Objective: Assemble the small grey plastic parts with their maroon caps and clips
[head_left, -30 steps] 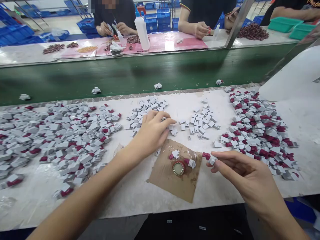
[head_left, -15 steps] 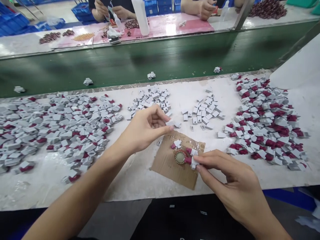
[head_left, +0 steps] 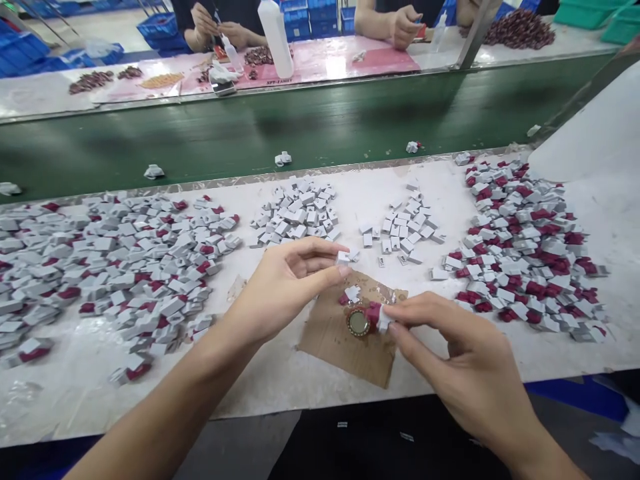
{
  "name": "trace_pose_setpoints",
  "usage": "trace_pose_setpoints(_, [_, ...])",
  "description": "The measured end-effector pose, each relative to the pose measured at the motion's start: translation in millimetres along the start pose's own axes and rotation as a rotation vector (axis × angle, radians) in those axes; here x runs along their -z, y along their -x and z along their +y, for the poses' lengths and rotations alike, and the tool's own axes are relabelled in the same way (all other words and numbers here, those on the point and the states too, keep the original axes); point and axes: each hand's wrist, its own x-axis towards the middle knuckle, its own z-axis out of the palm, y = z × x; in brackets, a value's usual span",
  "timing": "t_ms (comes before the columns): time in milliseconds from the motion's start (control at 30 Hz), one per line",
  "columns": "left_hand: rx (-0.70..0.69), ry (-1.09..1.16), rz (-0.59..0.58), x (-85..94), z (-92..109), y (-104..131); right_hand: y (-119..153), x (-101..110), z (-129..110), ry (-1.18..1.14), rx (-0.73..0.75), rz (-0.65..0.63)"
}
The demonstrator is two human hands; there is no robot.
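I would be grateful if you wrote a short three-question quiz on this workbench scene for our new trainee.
1. True or false: the left hand holds a small light grey piece between thumb and finger.
2. Multiple choice: what does the right hand hold?
A) a white bottle
B) a grey and dark red piece
C) a blue crate
3. Fill in the missing word: the small round dish sits on a brown sheet of ____.

Key: 1 true; 2 B; 3 cardboard.
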Motion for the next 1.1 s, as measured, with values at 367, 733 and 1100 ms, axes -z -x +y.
trace_pose_setpoints(367, [0.006, 0.262, -0.186, -43.1, -3, -10, -39, 6, 16, -0.651, -0.205, 0.187])
trace_pose_setpoints(733, [-0.032, 0.187, -0.234, -42.6, -4, -9, -35, 14, 18, -0.440, -0.160, 0.118])
trace_pose_setpoints(1100, [-0.263, -0.260, -0.214, -22.3, 33, -55, -103, 40, -3, 0.095, -0.071, -0.090])
